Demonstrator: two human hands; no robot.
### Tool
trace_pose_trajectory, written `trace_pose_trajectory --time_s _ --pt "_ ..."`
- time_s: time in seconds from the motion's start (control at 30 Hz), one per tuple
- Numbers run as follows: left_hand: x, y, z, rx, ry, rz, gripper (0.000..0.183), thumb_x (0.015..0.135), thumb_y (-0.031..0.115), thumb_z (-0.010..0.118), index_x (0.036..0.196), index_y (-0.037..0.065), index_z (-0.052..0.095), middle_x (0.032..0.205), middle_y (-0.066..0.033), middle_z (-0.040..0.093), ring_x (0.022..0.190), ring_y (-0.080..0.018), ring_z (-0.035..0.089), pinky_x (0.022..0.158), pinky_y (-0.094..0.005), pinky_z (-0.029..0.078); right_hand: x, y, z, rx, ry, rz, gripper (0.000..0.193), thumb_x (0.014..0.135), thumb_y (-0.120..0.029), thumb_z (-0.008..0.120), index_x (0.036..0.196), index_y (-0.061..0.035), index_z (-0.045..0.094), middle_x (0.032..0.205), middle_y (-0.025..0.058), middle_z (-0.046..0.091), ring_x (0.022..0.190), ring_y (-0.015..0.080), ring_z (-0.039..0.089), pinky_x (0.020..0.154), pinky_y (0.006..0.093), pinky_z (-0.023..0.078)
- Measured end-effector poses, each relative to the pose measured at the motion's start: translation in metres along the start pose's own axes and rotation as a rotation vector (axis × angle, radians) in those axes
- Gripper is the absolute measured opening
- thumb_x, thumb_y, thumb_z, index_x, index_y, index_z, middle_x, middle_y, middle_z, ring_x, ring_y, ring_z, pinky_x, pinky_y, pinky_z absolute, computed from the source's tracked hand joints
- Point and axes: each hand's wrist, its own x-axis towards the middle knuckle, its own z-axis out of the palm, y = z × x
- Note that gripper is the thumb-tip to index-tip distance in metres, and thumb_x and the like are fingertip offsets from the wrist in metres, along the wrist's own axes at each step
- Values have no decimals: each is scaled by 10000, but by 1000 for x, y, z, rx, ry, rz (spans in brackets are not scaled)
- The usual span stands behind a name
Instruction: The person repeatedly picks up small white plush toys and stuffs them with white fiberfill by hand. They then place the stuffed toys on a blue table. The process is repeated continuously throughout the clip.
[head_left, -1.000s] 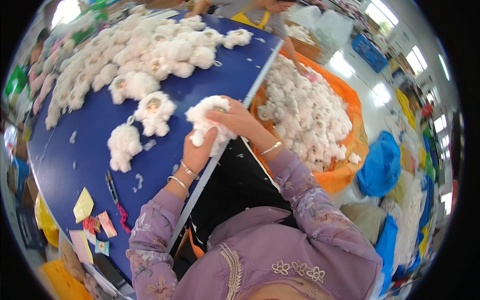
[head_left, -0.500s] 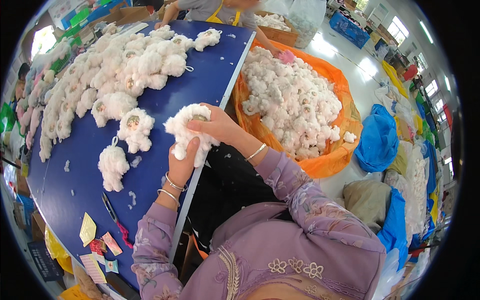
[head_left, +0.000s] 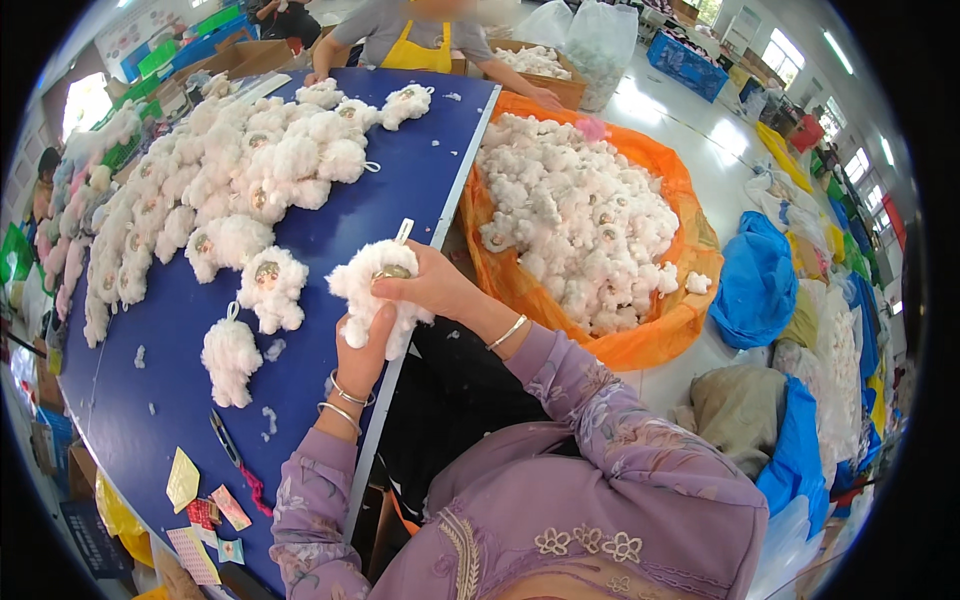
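Note:
A white fluffy plush doll [head_left: 358, 285] is held between both my hands over the table's right edge. My right hand [head_left: 432, 284] grips its upper side, with the thumb across the face and a small white loop or tag standing up beyond the fingers. From below, my left hand [head_left: 362, 345] clasps the lower part, thumb upward. To the left on the blue table [head_left: 330, 440] lie two separate dolls: one face-up doll [head_left: 272, 289] and one doll with a hanging loop [head_left: 231, 358]. A large heap of similar dolls [head_left: 220, 165] covers the far left.
Right of the table, an orange sack [head_left: 640, 338] holds many white plush pieces. Scissors [head_left: 226, 438] with a pink cord and small packets [head_left: 183, 480] lie at the near left. A co-worker in a yellow apron [head_left: 420, 50] stands at the far end. Blue bags [head_left: 752, 280] sit on the floor.
My head view has tilted slightly, shifting the scene down. A white tag or loop now shows above the held doll. The co-worker's hand has drawn back from the pink tuft on the sack.

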Motion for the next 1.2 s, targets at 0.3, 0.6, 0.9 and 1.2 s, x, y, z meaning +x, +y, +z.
trace_pose_trajectory --time_s 0.3,0.6,0.9,1.2 --pt "-3 -3 -1 27 -22 12 228 929 169 656 1061 -17 649 935 -30 677 814 -81 606 691 -238 487 -8 -8 0 -44 -20 25 386 804 -179 758 1127 -15 624 1053 47 656 952 110 600 855 276 487" --pt "1 -9 0 -20 17 3 263 925 166 665 1109 -18 633 993 -33 666 865 -86 596 745 -245 488 -6 -2 -7 -146 6 -48 469 799 -250 767 1169 -12 603 1100 66 652 986 142 603 885 293 480" --pt "-7 8 2 72 26 -103 258 954 231 639 1006 -18 680 823 -31 698 695 -64 625 586 -223 498 -18 -21 -19 -192 -174 -1 375 860 -133 707 1200 -16 601 1065 26 654 914 84 602 784 258 517" --pt "3 2 1 -93 -183 -174 264 943 244 634 1064 16 573 798 -16 620 586 -52 540 540 -208 456 5 -45 -69 -44 287 -93 488 959 -380 536 1295 -27 518 1194 106 612 945 189 643 760 311 560"
